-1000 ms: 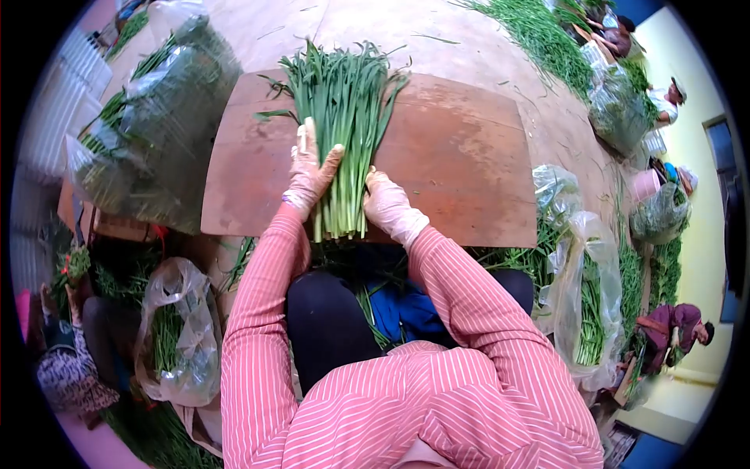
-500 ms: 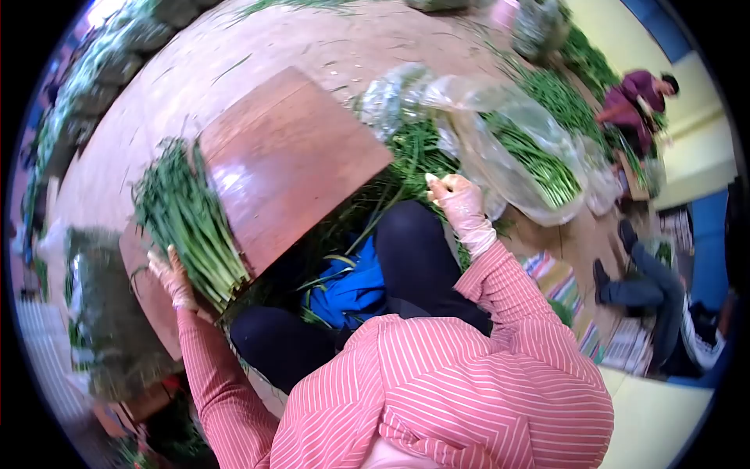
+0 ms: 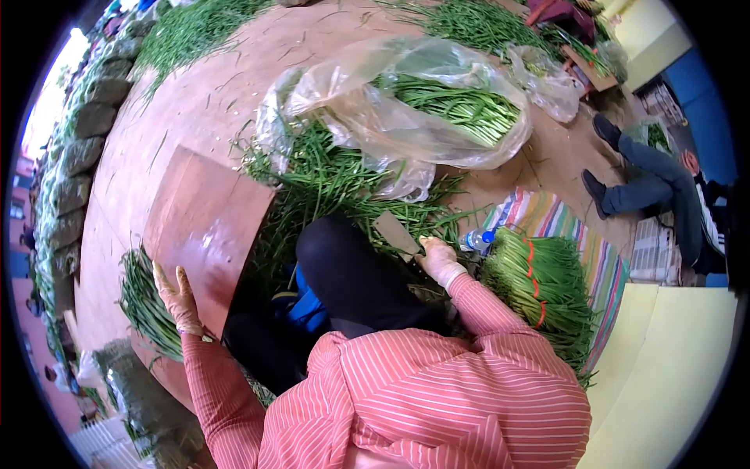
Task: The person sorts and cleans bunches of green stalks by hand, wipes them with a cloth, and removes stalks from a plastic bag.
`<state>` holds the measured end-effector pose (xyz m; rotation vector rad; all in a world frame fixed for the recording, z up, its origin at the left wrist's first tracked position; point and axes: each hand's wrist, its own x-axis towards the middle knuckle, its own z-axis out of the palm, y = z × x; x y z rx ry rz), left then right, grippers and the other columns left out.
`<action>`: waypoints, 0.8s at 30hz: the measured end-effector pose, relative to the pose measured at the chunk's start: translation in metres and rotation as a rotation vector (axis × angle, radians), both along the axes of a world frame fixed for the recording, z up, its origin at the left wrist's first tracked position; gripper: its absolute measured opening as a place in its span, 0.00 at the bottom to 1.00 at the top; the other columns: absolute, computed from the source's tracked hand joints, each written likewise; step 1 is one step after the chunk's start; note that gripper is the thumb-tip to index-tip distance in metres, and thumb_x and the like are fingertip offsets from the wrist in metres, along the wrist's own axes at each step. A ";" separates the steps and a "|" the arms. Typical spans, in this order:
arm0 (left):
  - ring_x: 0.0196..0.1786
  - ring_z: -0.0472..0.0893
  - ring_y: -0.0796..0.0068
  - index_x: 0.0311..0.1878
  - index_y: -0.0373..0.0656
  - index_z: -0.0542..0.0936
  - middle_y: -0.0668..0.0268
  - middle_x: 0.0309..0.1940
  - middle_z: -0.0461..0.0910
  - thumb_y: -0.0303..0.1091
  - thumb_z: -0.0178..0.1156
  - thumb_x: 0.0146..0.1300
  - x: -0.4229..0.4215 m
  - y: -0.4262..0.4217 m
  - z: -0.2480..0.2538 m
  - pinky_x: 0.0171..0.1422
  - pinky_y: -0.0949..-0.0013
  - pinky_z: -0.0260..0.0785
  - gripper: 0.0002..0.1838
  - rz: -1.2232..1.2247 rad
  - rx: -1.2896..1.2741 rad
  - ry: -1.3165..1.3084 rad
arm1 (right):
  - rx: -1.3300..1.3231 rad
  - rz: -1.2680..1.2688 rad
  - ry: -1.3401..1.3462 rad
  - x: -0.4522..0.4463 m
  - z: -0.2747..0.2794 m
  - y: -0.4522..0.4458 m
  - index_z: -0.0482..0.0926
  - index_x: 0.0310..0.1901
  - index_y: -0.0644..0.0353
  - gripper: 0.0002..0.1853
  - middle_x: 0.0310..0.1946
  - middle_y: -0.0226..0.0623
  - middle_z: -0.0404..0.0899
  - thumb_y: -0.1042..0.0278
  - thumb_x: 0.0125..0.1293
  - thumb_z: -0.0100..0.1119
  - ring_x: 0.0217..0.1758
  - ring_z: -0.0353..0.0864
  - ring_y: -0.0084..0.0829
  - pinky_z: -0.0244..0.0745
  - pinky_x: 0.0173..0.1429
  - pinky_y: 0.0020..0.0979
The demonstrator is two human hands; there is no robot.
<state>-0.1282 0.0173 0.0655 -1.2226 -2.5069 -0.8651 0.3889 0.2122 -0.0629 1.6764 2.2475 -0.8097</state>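
My left hand [image 3: 180,303], in a thin glove, is open with fingers spread at the near left edge of the wooden board [image 3: 199,211]. Beside it lies a bunch of long green stalks [image 3: 148,305], partly hidden by the hand and board. My gloved right hand [image 3: 439,262] has its fingers closed at the end of a flat, rectangular cleaver [image 3: 396,235], the handle hidden in the grip. Right of that hand are a plastic bottle [image 3: 471,241] with a blue cap and a large bundle of green stalks [image 3: 527,285] with red ties.
A clear plastic bag [image 3: 344,62] of green stalks lies ahead, with loose greens [image 3: 312,168] before it. The tied bundle rests on a striped cloth [image 3: 601,270]. Another person's legs [image 3: 652,195] extend at right. Stacked full bags [image 3: 82,156] line the far left.
My view has turned right, bringing the tied bundle and bottle into sight. My right hand has come down and back and now grips the cleaver. My left hand stays by the stalks.
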 end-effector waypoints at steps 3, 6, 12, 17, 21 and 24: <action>0.70 0.58 0.61 0.69 0.39 0.58 0.54 0.68 0.59 0.40 0.55 0.66 0.040 0.043 0.010 0.73 0.64 0.47 0.31 -0.154 0.037 -0.121 | 0.218 -0.040 0.185 0.010 -0.010 0.021 0.67 0.61 0.55 0.28 0.57 0.46 0.69 0.54 0.60 0.56 0.59 0.70 0.43 0.66 0.62 0.38; 0.70 0.59 0.63 0.68 0.40 0.59 0.56 0.67 0.60 0.38 0.55 0.65 0.073 0.086 0.025 0.73 0.64 0.47 0.30 -0.223 -0.062 -0.154 | 0.485 -0.115 0.353 0.021 0.010 0.080 0.66 0.61 0.62 0.29 0.56 0.51 0.70 0.57 0.60 0.56 0.60 0.69 0.46 0.64 0.64 0.39; 0.66 0.65 0.64 0.63 0.39 0.68 0.58 0.61 0.69 0.33 0.55 0.65 0.124 0.191 0.027 0.70 0.63 0.53 0.23 -0.471 -0.160 -0.167 | 0.760 -0.204 0.031 0.060 0.059 0.232 0.70 0.57 0.59 0.24 0.47 0.40 0.74 0.57 0.61 0.54 0.47 0.75 0.40 0.71 0.52 0.37; 0.62 0.68 0.56 0.57 0.39 0.72 0.55 0.56 0.73 0.30 0.58 0.61 0.198 0.307 0.009 0.69 0.60 0.56 0.21 -0.876 -0.169 -0.164 | 0.597 0.084 -0.243 0.030 0.047 0.263 0.57 0.67 0.57 0.38 0.59 0.37 0.68 0.40 0.62 0.49 0.58 0.70 0.35 0.67 0.56 0.37; 0.62 0.67 0.54 0.57 0.42 0.73 0.54 0.56 0.72 0.32 0.61 0.56 0.266 0.380 -0.021 0.68 0.58 0.56 0.23 -1.122 -0.219 -0.081 | 0.383 0.123 -0.380 0.005 0.023 0.265 0.70 0.55 0.52 0.21 0.39 0.32 0.79 0.52 0.65 0.49 0.47 0.78 0.30 0.72 0.47 0.36; 0.63 0.67 0.56 0.58 0.45 0.73 0.57 0.57 0.72 0.33 0.61 0.57 0.314 0.416 -0.048 0.68 0.58 0.56 0.24 -1.222 -0.280 -0.126 | 0.453 0.099 -0.297 0.009 0.000 0.261 0.78 0.43 0.50 0.10 0.30 0.30 0.80 0.61 0.65 0.50 0.36 0.80 0.32 0.74 0.41 0.34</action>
